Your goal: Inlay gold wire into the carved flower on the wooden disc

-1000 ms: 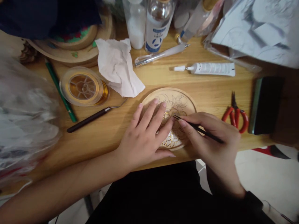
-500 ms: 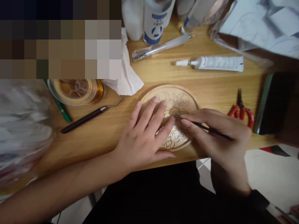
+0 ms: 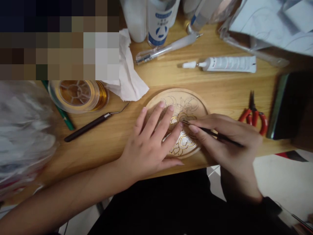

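A round wooden plaque lies near the table's front edge, with a drawn pattern partly outlined in gold wire. Across its left side my left hand rests flat, fingers spread. Its index fingertip lies close to the wire outline. My right hand pinches a pair of dark tweezers between thumb and fingers. The tweezers' tips touch or nearly touch the pattern beside the left index fingertip; whether they grip any wire is too small to tell. My left hand hides the plaque's lower left part.
On the left are a spool of gold wire, a hooked tool, a green pencil and a plastic bag. Behind lie a tissue, a pen, a glue tube and a bottle. Red-handled pliers and a phone are at right.
The camera view has shifted slightly. Both hands, the tweezers and the plaque keep nearly the same position.
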A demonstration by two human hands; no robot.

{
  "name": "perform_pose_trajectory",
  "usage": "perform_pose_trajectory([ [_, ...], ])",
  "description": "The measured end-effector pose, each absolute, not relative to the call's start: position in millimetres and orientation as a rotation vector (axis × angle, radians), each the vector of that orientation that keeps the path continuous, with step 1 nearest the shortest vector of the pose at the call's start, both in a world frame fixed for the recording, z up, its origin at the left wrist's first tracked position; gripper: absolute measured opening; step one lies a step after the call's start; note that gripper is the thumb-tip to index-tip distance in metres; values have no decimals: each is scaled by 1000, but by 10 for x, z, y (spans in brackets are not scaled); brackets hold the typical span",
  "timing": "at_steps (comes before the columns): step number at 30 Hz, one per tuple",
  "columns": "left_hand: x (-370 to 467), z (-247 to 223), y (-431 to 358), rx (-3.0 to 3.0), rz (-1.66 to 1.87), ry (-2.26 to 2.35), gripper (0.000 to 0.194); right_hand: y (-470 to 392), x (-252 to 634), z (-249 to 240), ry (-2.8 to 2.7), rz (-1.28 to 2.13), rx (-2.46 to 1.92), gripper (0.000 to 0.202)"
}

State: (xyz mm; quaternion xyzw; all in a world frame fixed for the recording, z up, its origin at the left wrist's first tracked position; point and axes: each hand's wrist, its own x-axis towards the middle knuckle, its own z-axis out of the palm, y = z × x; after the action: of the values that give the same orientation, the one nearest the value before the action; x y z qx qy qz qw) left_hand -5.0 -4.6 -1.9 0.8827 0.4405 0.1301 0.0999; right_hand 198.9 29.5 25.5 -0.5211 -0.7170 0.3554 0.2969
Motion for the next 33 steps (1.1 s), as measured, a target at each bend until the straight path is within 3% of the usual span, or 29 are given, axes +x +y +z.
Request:
perform_pose_trajectory([
  [6, -45, -11, -41, 2585, 393, 1300, 83, 445, 2136, 342, -1971, 901, -1262, 30],
  [14, -43, -8, -42, 2583, 399, 1311, 82, 1061, 2252, 456, -2380, 1264, -809, 17],
  [24, -44, 2, -35, 2580, 373, 1300, 86, 1222, 2094, 527, -2313, 1597, -976, 23],
  [33, -49, -19, -36, 2605, 404, 1308, 85, 1314, 2029, 519, -2313, 1667, -1004, 15],
])
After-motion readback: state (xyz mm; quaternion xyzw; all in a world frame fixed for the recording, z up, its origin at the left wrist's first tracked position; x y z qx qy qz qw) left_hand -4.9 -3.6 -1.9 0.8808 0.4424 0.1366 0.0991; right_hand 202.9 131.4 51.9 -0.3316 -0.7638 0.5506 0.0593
